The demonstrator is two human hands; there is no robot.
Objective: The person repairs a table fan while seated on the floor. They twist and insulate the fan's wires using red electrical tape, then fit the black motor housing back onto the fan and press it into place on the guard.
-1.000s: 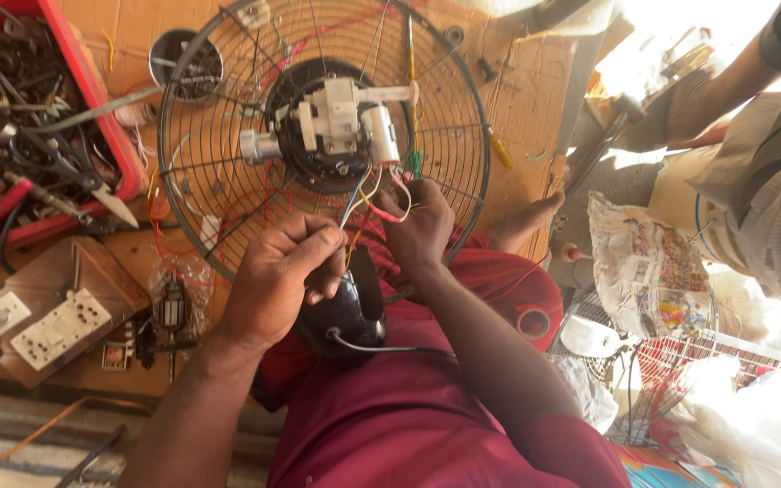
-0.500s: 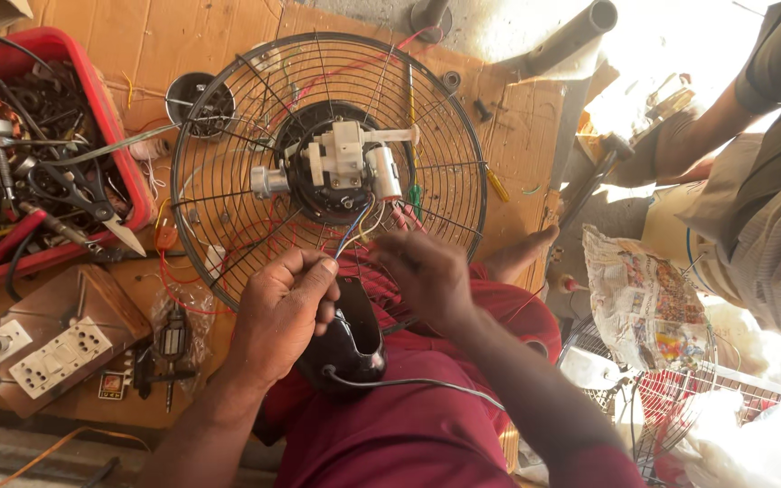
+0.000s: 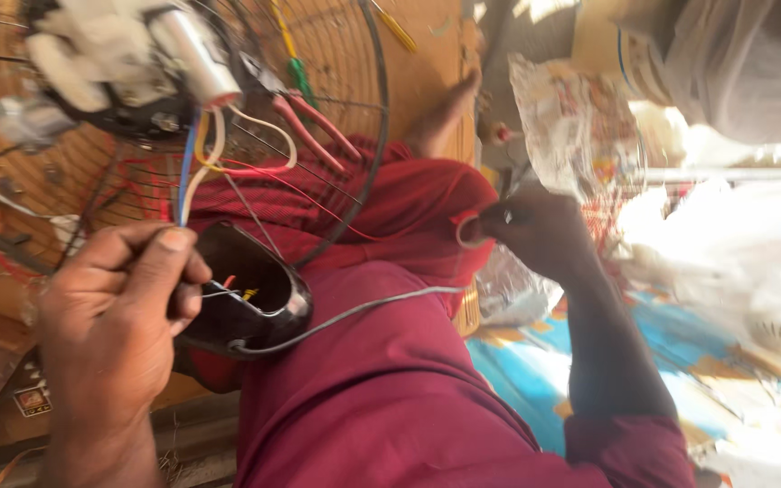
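1. Nearest the camera, on the maroon-clad lap, the left hand (image 3: 115,316) grips the black housing (image 3: 246,298) and pinches the blue and white wires (image 3: 187,176) above it.
2. Right of the housing, the right hand (image 3: 540,235), which worked at the wires half a second ago, now closes on a small red ring (image 3: 467,230); the wiring rests on one hand.
3. Beyond the housing, the fan guard (image 3: 368,154) holds the motor (image 3: 128,63). The housing's long axis runs from lower right to upper left, its open side facing up.
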